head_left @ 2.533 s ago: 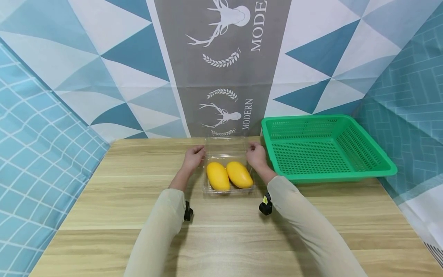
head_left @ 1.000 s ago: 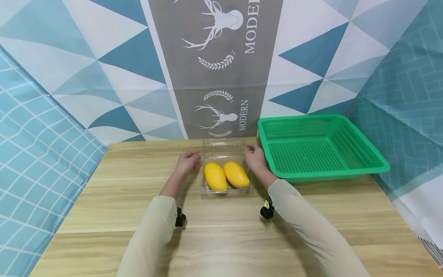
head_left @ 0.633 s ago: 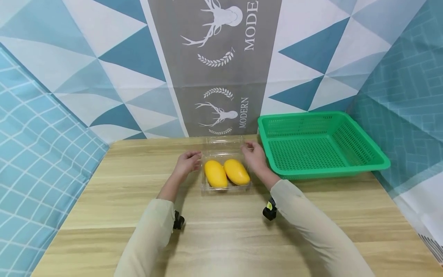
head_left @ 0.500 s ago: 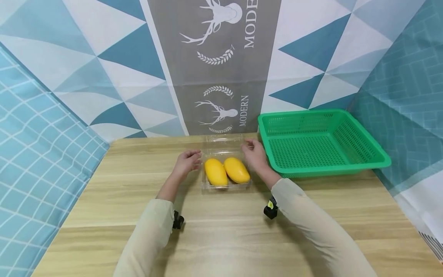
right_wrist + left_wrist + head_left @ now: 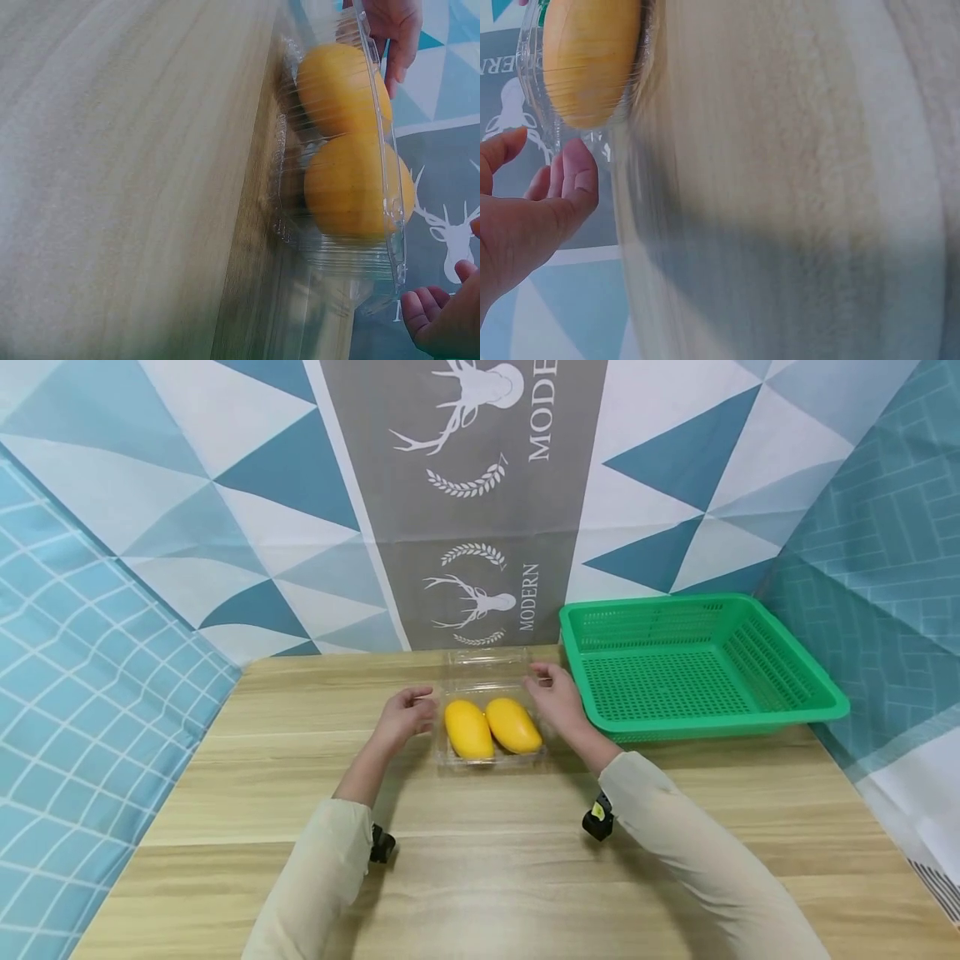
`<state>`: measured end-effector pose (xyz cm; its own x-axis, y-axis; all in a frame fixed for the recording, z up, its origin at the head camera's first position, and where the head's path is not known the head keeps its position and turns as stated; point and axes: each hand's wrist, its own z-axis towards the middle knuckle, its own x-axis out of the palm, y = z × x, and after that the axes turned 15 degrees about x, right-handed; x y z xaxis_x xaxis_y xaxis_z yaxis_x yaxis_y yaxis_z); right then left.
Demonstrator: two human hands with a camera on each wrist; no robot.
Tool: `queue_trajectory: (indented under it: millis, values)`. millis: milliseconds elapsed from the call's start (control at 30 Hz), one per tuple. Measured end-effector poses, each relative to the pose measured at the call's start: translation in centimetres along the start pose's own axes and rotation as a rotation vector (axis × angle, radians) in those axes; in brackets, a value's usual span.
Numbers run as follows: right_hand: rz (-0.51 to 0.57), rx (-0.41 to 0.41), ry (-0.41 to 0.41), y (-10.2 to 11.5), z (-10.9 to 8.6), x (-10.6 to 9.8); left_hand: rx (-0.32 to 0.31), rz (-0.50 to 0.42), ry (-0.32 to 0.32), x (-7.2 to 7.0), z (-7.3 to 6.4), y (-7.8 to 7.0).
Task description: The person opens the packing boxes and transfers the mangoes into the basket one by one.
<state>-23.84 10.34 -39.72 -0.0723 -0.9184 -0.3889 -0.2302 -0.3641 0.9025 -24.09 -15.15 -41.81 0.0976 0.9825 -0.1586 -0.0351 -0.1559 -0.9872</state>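
Observation:
A clear plastic clamshell box [image 5: 491, 761] stands on the table with its lid [image 5: 487, 670] raised toward the wall. Inside lie two yellow mangoes side by side, a left mango [image 5: 468, 729] and a right mango [image 5: 513, 725]. My left hand [image 5: 407, 716] is just left of the box, thumb and fingers spread loosely; in the left wrist view its fingertips are right by the box end, below a mango [image 5: 592, 64]. At the box's right side, my right hand [image 5: 558, 700] has relaxed, parted fingers. The right wrist view shows its fingers [image 5: 420, 307] close to the box corner, holding nothing.
A green plastic basket [image 5: 705, 724] with slotted walls stands at the back right, close beside my right hand. Patterned cloth [image 5: 315, 502] covers the wall right behind the wooden table [image 5: 480, 877]. Blue tiled cloth hangs at both sides.
My left hand has drawn slightly left, away from the box's side. My right hand's fingers have parted at the lid's right edge. The mangoes stay in the box.

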Motion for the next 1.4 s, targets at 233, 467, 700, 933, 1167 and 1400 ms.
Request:
queue_trajectory:
  millis: [233,467,700,933,1167,1400]
  values:
    - [-0.024,0.007,0.039,0.1,-0.7,-0.4,-0.014,0.013,0.019,0.1,-0.2,0.2]
    - [-0.035,0.002,0.081,0.0,-1.5,-0.8,-0.009,0.004,0.02,0.3,-0.3,0.4]
    - [-0.056,0.015,0.116,0.0,-2.2,-0.9,-0.004,0.01,0.031,0.2,-0.5,0.5]
    - [-0.099,0.005,0.127,-0.3,-2.3,-0.8,-0.017,0.003,0.021,0.4,-0.7,0.5]
    - [-0.157,-0.006,0.15,-0.3,-2.3,-0.6,-0.041,-0.016,0.009,0.4,-0.7,0.5]
    - [-0.181,-0.014,0.178,-0.2,-2.4,-0.4,-0.05,-0.021,0.024,0.7,-1.7,-1.3]
